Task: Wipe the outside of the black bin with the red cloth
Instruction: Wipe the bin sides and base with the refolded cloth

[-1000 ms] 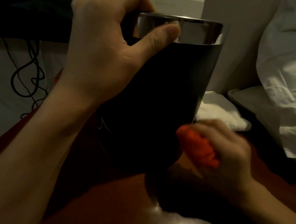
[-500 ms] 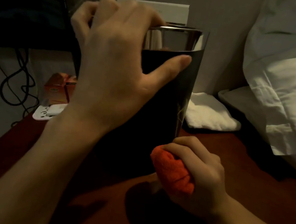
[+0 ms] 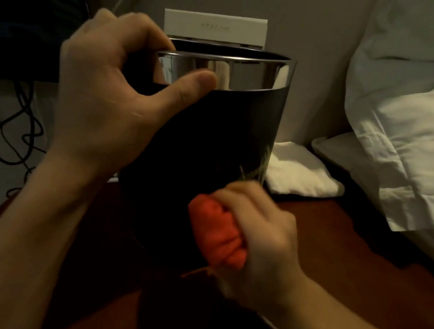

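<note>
Bin (image 3: 212, 142): we are gripping its rim with the left hand (image 3: 106, 95); right hand (image 3: 259, 237) is clutching the cloth (image 3: 217, 234) against its lower right wall.

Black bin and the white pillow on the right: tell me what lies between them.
In the head view, a folded white towel lies between the black bin and the white pillow, at the wooden table's back edge.

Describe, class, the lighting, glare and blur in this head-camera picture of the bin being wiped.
Head view: dim, warm light; the black bin sinks into near-featureless shadow; glare streaks its chrome rim; the right hand and red cloth are motion-blurred; the left hand looks sharper; the white pillow is brightest.
</note>
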Action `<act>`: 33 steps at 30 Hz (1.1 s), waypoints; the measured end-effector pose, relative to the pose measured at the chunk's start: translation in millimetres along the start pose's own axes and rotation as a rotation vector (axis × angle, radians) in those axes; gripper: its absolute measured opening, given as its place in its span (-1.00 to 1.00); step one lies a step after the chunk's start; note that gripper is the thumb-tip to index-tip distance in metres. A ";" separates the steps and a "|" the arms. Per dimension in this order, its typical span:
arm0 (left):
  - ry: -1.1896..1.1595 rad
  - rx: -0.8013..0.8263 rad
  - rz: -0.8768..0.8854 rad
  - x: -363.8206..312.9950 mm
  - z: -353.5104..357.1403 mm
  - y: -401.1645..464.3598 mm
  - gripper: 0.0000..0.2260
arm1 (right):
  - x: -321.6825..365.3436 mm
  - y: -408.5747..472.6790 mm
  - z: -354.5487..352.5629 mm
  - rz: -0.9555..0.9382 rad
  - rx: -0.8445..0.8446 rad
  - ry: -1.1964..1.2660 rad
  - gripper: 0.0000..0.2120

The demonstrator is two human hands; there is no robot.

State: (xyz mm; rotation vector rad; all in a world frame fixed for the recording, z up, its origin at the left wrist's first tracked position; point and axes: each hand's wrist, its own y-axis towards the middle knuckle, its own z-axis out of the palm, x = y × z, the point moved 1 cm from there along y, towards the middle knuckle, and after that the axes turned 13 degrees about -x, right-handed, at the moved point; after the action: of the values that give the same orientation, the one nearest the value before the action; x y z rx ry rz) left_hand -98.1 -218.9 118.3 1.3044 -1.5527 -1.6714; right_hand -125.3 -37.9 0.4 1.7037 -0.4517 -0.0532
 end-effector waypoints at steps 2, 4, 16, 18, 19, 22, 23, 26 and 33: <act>-0.004 -0.003 0.003 -0.1 -0.2 -0.8 -0.62 | -3.4 0.4 -4.8 -0.047 0.020 -0.019 -0.84; -0.020 -0.013 0.017 -0.3 0.7 0.0 -0.62 | -11.0 16.6 -13.7 -0.032 -0.093 -0.066 -0.80; -0.021 0.011 -0.001 0.5 1.7 0.3 -0.61 | -16.6 32.8 -23.1 0.007 -0.204 -0.085 -0.78; -0.006 0.030 -0.001 1.9 1.9 -0.1 -0.66 | -8.2 26.4 -13.8 -0.014 -0.129 -0.080 -0.79; -0.003 0.028 0.000 2.1 1.9 -0.3 -0.68 | -3.8 21.8 -10.6 -0.047 -0.081 -0.066 -0.80; -0.014 0.014 -0.020 1.7 3.3 -1.0 -0.69 | 0.1 29.5 -15.2 -0.102 -0.073 -0.070 -0.82; -0.015 0.014 -0.026 1.0 3.8 -1.4 -0.69 | 0.1 35.1 -17.1 -0.088 -0.118 -0.091 -0.81; -0.043 0.016 -0.029 3.5 4.1 -1.3 -0.70 | -0.5 29.9 -15.2 -0.069 -0.109 -0.072 -0.79; -0.021 0.023 0.013 4.1 0.3 -1.4 -0.71 | -32.8 18.6 -32.3 -0.017 -0.098 -0.132 -0.92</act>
State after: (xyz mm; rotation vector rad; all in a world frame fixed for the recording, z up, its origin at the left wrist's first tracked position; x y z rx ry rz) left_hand -99.7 -222.0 115.7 1.2894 -1.5931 -1.6694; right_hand -151.2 1.0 17.3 1.6130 -0.5240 -0.1986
